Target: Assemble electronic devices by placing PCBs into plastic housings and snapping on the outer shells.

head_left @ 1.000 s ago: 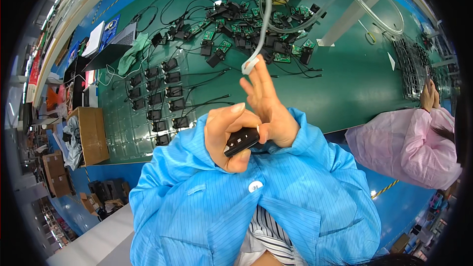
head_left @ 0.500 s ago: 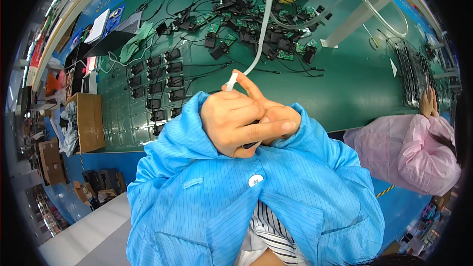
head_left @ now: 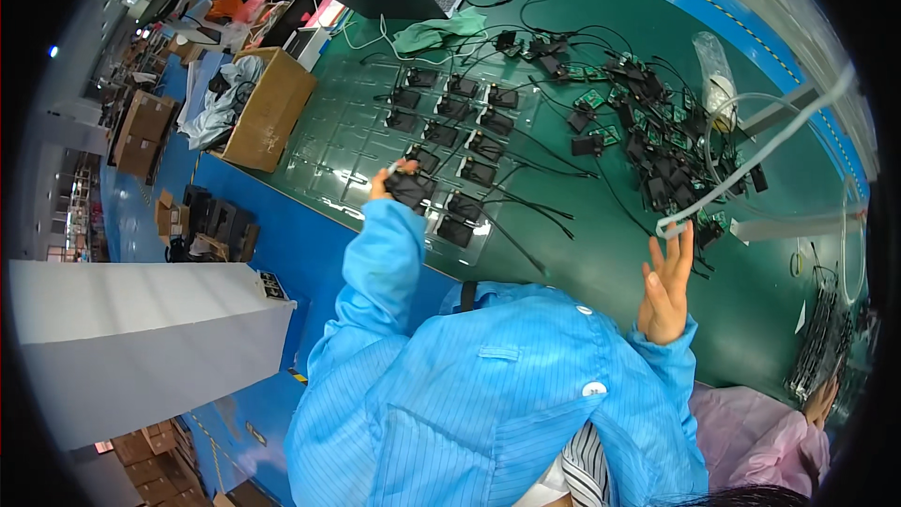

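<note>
The left hand [head_left: 381,185] touches a black box [head_left: 411,192] by the clear tray [head_left: 328,145] on the desk [head_left: 591,263]; a white tube [head_left: 760,161] ends at the right hand's [head_left: 664,299] spread fingers [head_left: 685,252].

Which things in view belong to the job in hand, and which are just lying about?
Likely in the job:
- black unit at the left hand
- clear tray with cabled black units
- pale tube ending at the right hand
- heap of units and green boards

Apparently lying about:
- laptop
- green cloth
- cardboard box
</note>
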A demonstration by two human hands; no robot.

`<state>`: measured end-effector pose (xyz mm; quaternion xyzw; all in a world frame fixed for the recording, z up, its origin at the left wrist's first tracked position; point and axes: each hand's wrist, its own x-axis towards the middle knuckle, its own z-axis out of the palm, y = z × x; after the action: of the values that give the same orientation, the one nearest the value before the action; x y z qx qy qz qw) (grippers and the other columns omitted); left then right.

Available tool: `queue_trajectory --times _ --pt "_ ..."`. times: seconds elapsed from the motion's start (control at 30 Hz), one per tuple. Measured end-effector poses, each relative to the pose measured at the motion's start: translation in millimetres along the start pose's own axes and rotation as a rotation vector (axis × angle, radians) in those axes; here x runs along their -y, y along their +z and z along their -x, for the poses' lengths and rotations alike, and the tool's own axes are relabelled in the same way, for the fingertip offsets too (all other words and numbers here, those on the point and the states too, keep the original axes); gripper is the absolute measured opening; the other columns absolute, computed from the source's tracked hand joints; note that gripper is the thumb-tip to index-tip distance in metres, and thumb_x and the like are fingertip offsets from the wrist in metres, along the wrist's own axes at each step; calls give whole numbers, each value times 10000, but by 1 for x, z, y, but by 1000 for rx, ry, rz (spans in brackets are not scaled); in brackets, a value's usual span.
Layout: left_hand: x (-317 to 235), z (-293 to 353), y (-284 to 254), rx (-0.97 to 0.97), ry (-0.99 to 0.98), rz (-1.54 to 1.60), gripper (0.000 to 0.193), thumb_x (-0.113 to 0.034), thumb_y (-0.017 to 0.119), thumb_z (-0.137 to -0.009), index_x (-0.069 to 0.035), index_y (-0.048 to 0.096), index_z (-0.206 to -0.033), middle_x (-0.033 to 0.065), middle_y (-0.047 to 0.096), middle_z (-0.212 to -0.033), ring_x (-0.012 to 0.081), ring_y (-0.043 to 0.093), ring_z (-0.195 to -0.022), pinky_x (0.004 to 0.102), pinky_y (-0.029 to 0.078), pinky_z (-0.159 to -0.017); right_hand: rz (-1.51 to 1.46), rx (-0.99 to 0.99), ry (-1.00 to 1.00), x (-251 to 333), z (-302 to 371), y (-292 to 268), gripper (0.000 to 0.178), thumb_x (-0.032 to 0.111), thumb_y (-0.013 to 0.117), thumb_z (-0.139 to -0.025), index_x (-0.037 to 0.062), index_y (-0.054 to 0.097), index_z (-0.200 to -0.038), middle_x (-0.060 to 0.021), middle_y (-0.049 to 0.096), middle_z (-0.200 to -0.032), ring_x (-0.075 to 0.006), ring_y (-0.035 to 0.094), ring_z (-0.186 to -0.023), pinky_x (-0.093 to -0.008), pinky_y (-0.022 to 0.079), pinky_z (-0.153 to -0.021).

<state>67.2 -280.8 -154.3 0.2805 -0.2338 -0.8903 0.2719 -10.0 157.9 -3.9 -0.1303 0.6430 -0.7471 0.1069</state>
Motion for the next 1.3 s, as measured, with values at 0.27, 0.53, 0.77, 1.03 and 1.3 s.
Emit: queue_trajectory --times 0.27,0.53,0.77,1.03,1.3 --pt "-51 -132 -17 -447 237 -523 372 -265 542 -842 -44 568 -1141 139 656 -1005 284 622 -862 359 511 -804 161 -96 114 8 -11 9 843 270 613 -803 100 176 -1504 -166 92 -1563 -409 189 -1394 -550 125 -1089" --pt "-41 -173 -29 -815 527 -1193 395 -220 612 -822 -92 527 -1185 123 620 -1082 272 579 -968 366 462 -868 247 -127 125 3 -13 9 708 259 616 -811 73 350 -1441 -126 154 -1551 -333 315 -1337 -443 238 -1064" --pt "-21 -200 5 -638 1145 -1702 393 -148 677 -786 -66 548 -1148 149 597 -1045 265 577 -920 383 472 -832 305 -199 96 9 -26 0 506 168 669 -781 58 569 -1265 -111 370 -1284 -209 443 -1055 -296 357 -917" --pt "263 -103 192 954 776 -1812 376 -146 670 -718 -205 600 -1082 137 575 -1015 372 566 -887 431 482 -794 237 -126 108 9 -26 -46 146 10 674 -768 23 722 -905 -34 452 -842 -132 417 -726 -212 328 -663" --pt "346 -77 180 526 304 -1940 336 -255 576 -798 -133 550 -1110 85 537 -1157 322 493 -1023 434 412 -831 206 -78 96 7 -24 -93 199 30 678 -778 26 708 -975 -10 471 -755 -108 405 -650 -203 320 -614"
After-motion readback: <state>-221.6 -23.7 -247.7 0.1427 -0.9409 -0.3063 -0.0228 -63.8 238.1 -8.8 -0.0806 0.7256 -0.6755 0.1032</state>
